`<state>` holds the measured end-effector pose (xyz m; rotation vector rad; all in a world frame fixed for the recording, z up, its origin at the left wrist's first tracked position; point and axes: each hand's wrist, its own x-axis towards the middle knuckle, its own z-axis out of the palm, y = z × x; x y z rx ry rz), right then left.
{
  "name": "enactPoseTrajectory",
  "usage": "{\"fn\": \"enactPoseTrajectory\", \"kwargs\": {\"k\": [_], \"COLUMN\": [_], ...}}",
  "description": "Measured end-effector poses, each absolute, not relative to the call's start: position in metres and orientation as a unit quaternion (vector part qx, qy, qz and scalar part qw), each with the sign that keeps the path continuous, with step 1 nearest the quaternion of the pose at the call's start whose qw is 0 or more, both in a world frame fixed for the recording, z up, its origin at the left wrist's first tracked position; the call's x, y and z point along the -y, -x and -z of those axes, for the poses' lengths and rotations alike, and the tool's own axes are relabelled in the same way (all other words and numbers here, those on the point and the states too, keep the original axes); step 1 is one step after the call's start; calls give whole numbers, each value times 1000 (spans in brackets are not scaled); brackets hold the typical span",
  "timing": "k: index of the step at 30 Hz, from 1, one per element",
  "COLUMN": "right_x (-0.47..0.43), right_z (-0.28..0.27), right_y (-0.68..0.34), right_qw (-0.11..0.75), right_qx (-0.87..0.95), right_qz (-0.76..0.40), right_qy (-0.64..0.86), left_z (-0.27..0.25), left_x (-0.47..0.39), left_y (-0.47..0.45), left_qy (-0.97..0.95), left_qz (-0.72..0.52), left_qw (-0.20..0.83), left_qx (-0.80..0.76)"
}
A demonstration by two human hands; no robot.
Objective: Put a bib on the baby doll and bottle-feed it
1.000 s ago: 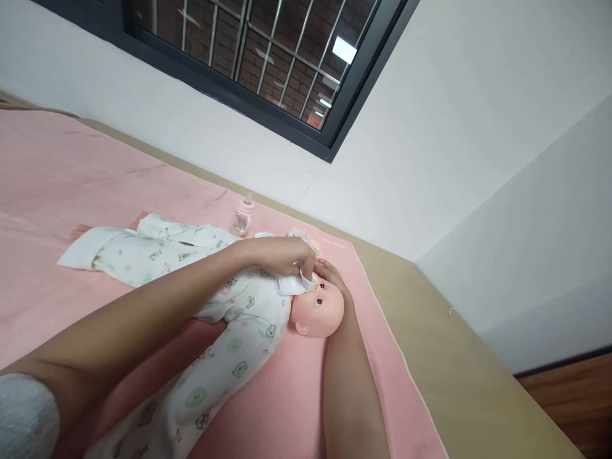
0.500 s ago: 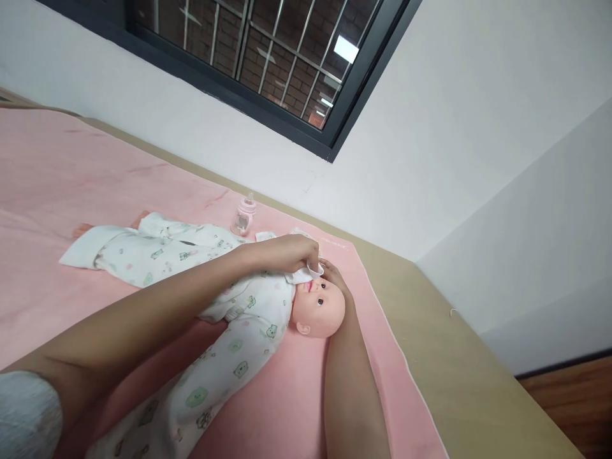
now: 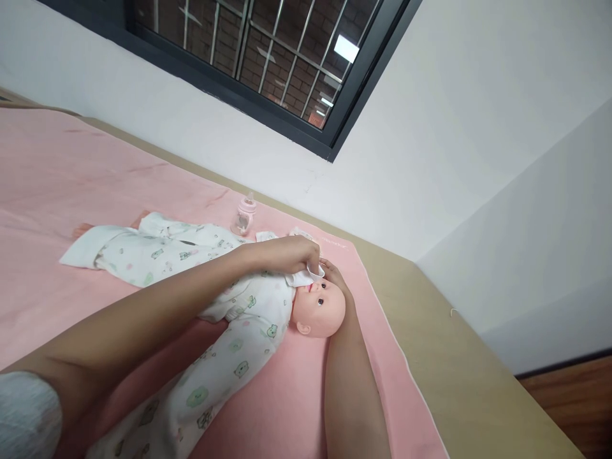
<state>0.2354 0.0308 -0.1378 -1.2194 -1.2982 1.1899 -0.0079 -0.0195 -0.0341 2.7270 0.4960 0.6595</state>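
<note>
A bald baby doll (image 3: 261, 312) in a white printed sleepsuit lies on its back on a pink sheet. My left hand (image 3: 294, 254) reaches across its chest from the left, fingers closed on a small white cloth (image 3: 301, 276). The cloth touches the doll's face beside the mouth and covers part of the cheek and chin. Curved around the far side and top of the doll's head is my right hand (image 3: 337, 275), steadying it. Its fingertips show near the cloth; the rest of those fingers is hidden behind the head.
A pink baby bottle (image 3: 243, 217) stands beyond the doll's waist. The pink sheet (image 3: 86, 166) covers most of the tan surface (image 3: 430, 357). A white wall (image 3: 373, 197) with a dark-framed window (image 3: 329, 137) rises behind.
My left hand and the cloth have shifted very slightly at the doll's mouth, covering a little more of the lips. My right hand and the doll look nearly unchanged.
</note>
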Motion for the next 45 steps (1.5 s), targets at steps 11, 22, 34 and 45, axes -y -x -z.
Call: {"fn": "enactPoseTrajectory", "kwargs": {"k": [11,22,34,45], "right_x": [-28,-27,-23,-23], "right_z": [134,131,126,130], "right_y": [-234,-231,-229,-228], "right_qw": [460,467,470,473], "right_qx": [505,499,497,491], "right_qz": [-517,-511,-510,-510], "right_qy": [516,521,521,525], "left_z": [29,22,23,26], "left_x": [25,33,33,21], "left_y": [11,12,11,14], "left_qy": [-948,-953,-962,-947], "left_qz": [-222,-187,-159,-220], "left_qw": [153,156,142,89], "left_qx": [-168,-178,-171,-217]}}
